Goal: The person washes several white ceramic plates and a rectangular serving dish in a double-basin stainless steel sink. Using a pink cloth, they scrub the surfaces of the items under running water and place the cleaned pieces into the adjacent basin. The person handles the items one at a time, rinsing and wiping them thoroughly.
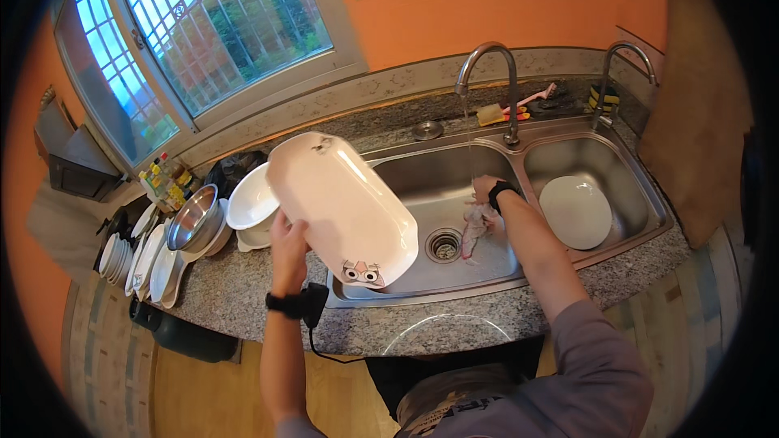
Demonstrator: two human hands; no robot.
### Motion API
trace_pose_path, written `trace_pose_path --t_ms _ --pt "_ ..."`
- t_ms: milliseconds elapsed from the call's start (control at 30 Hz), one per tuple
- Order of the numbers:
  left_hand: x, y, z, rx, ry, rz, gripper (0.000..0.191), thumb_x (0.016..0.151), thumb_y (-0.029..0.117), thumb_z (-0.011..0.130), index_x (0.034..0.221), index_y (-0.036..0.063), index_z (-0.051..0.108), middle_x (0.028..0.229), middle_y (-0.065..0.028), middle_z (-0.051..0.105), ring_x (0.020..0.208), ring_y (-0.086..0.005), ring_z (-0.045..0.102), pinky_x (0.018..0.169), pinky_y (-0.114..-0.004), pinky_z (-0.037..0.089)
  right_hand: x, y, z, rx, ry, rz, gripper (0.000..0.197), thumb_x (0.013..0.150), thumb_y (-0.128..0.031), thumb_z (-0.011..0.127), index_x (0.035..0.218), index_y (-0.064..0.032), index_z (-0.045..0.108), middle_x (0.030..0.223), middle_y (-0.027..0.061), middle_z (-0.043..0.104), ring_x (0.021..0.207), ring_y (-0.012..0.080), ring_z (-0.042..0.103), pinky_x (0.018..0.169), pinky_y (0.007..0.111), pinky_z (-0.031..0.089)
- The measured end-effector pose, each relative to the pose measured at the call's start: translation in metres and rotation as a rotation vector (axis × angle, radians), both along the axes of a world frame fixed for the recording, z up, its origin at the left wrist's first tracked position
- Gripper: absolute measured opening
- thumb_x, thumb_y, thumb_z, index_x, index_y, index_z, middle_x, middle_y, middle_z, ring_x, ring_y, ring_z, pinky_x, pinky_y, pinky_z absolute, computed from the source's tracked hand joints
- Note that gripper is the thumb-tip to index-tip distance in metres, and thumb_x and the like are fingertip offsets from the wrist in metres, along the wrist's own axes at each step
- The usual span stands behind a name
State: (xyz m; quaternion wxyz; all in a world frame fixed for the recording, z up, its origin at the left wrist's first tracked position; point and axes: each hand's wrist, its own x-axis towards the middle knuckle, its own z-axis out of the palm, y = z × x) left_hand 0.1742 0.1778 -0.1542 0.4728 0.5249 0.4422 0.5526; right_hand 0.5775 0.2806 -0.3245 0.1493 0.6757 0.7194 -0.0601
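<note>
My left hand point(288, 255) grips the edge of a large pale rectangular plate point(347, 207) with a cartoon face at one corner, held tilted over the left side of the sink basin point(420, 185). Under the running faucet point(487, 55), my right hand point(487, 190) is closed on a wet cloth point(476, 228), which hangs down to the basin floor beside the drain point(443, 246). Its fingers are partly hidden by the wrist. A round white plate point(575, 213) lies in the right basin.
Stacked plates point(152, 255), a metal bowl point(193, 216) and a white bowl point(252, 194) stand on the left counter near bottles point(164, 182). A brush point(529, 99), sponge point(490, 114) and second faucet point(627, 52) are behind the basins. A cable point(331, 356) hangs from my left wrist.
</note>
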Motion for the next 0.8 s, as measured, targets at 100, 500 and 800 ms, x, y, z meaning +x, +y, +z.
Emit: trace_pose_path --t_ms 100,500,800 --pt "0.022 0.037 -0.024 0.111 0.029 -0.080 0.031 0.082 -0.001 0.043 0.112 -0.0008 0.048 0.095 -0.0089 0.060 0.073 -0.0123 0.058 0.060 -0.024 0.048 -0.013 -0.022 0.068 0.253 0.418 -0.149 0.027 0.078 -0.028 0.058 0.088 -0.0038 0.065 0.090 0.0177 0.063 0.085 0.0344 0.060 0.073 0.042 0.049" --pt "0.138 0.098 -0.063 0.577 0.680 0.075 0.033 0.080 0.005 0.048 0.109 0.0165 0.059 0.090 -0.0186 0.061 0.085 -0.0366 0.058 0.073 -0.043 0.045 0.018 -0.076 0.151 0.693 1.264 -0.281 0.023 0.084 -0.017 0.055 0.079 0.0049 0.059 0.059 0.0122 0.059 0.044 0.0211 0.058 0.042 0.029 0.046" --pt "0.195 0.082 -0.109 0.447 0.831 -0.037 0.030 0.081 0.009 0.048 0.105 0.0214 0.061 0.087 -0.0181 0.061 0.084 -0.0379 0.057 0.072 -0.047 0.045 0.011 -0.098 0.227 0.642 1.804 -0.035 0.023 0.091 -0.015 0.046 0.092 0.0063 0.056 0.083 0.0101 0.062 0.070 0.0156 0.063 0.062 0.024 0.053"
